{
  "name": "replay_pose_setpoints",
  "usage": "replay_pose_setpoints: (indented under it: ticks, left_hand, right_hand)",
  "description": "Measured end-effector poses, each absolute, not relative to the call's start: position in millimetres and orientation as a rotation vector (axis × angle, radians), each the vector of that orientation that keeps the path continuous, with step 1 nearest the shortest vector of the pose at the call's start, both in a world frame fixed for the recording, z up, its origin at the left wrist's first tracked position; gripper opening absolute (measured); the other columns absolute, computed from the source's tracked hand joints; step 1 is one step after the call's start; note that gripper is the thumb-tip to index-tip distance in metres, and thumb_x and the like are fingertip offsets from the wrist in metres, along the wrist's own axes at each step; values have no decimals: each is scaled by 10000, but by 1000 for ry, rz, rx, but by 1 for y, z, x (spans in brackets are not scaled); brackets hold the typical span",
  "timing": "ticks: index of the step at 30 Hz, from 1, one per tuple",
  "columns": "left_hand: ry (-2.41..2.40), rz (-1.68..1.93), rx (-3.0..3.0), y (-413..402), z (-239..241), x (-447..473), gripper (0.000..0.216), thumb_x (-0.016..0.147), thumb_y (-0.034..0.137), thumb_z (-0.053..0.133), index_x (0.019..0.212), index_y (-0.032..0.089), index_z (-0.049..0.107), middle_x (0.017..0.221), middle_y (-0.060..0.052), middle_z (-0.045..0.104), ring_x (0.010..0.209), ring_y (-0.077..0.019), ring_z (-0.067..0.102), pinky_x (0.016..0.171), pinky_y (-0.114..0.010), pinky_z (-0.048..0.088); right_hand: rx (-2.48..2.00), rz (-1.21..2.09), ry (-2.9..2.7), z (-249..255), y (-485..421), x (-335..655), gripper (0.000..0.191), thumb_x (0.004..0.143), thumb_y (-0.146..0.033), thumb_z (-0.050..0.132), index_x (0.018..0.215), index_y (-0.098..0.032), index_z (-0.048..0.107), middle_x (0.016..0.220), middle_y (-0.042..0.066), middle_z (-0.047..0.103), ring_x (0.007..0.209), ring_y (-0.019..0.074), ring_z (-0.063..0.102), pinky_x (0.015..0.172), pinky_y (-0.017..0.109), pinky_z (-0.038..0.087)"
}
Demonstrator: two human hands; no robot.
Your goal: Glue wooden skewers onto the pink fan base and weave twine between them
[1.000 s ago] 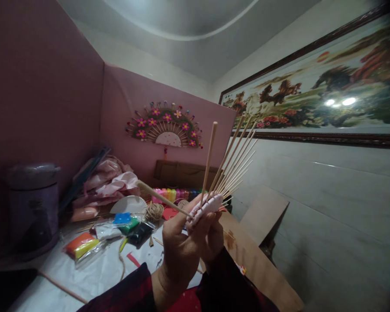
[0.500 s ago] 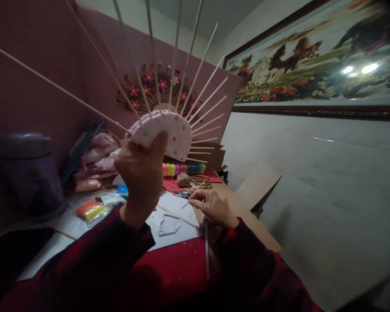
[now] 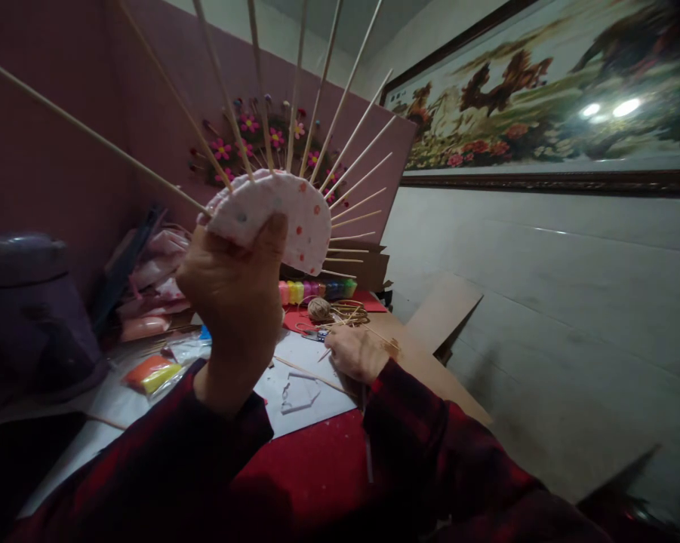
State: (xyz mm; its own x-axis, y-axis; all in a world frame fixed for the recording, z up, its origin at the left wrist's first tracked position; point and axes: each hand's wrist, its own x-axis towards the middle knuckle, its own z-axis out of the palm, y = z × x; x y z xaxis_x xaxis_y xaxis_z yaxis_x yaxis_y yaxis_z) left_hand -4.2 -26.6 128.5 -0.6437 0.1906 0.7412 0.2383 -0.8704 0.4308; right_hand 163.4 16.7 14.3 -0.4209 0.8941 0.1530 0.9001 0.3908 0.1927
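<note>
My left hand (image 3: pixel 232 302) is closed around a half-round white piece with reddish dots (image 3: pixel 306 219), its thumb pressed on the near face. Long thin wooden sticks (image 3: pixel 362 139) fan out from the curved edge of this piece. Lower and to the right, my right hand (image 3: pixel 358 353) is over the table with its fingers pinched together. A short pointed end of a thin wooden stick shows below its fingertips; the rest is mostly hidden. Just beyond this hand lie pliers (image 3: pixel 315 335), a ball of twine (image 3: pixel 319 308) and a bundle of thin sticks or cord (image 3: pixel 351 311).
A white sheet (image 3: pixel 311 369) with a clear plastic outline lies on the red table. Bagged orange and yellow clay (image 3: pixel 155 373) and a purple container (image 3: pixel 34 317) are on the left. Colourful pots (image 3: pixel 317 289) stand behind. Cardboard (image 3: pixel 441 313) leans against the right wall.
The half-round piece and my left hand have shifted slightly left and up in view. My right hand has moved a little forward, its fingers turned more downward.
</note>
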Motion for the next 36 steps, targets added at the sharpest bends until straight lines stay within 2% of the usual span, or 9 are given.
replay_pose_setpoints:
  ticks: [6,12,16,19,22,27,30,32,36]
  left_hand:
    - [-968,-2590,-1257,-23,126,-5,229,689,293,752,843,128,715,696,29,650,647,-113,585,748,-310,511]
    - [-1108,-2484,-1275,-26,123,-4,274,701,335,734,881,128,720,734,5,663,650,-139,585,703,-336,501]
    - [-995,-2576,-1269,-25,125,-3,268,693,303,740,904,138,719,771,8,688,671,-133,604,709,-322,509]
    - [-994,-2604,-1200,-22,128,-6,291,679,288,754,926,139,715,802,-16,718,688,-147,629,687,-312,516]
    - [-1103,-2531,-1233,-16,126,-10,279,692,288,744,922,134,703,811,-41,728,709,-167,646,699,-324,522]
    - [-891,-2613,-1780,2,101,-5,212,793,270,641,973,161,664,925,-41,724,849,-161,662,792,-313,533]
    - [-841,-2607,-2086,10,85,3,233,812,291,626,1007,168,656,1023,-62,713,948,-180,653,849,-323,522]
    - [-829,-2620,-2231,10,79,8,248,825,280,620,1050,179,644,1060,-66,707,953,-178,656,833,-312,531]
    - [-786,-2545,-2329,1,77,15,172,819,233,632,985,195,656,985,-36,723,902,-155,667,795,-275,539]
  right_hand:
    - [-1503,-600,-2743,-10,33,156,249,894,-149,452,852,-109,695,903,136,655,861,226,595,634,298,429]
    - [-1246,-659,-2714,1,32,165,173,875,-134,496,820,-137,660,932,114,651,892,226,574,722,339,444]
    - [-1300,-94,-2127,16,24,187,143,869,-126,472,841,-149,610,851,76,666,787,165,599,694,285,460]
    - [-1072,551,-1660,30,12,197,120,871,-274,517,874,-159,548,739,29,657,606,118,577,549,230,448]
    - [-833,802,-1454,44,-5,192,238,797,-314,643,933,-175,506,634,-27,631,446,83,484,427,193,381]
    - [-501,705,-1454,69,-29,175,89,854,-251,599,896,-173,597,674,-22,610,471,63,491,434,188,390]
    - [-291,524,-1455,89,-43,169,182,858,-201,586,1030,-204,645,809,12,643,616,103,593,556,250,492]
    - [-282,346,-1407,102,-54,164,199,819,-124,629,992,-217,661,848,18,665,675,120,622,596,265,517]
    - [-205,97,-1268,121,-77,154,190,892,-137,541,960,-227,694,715,8,640,632,130,608,512,262,494]
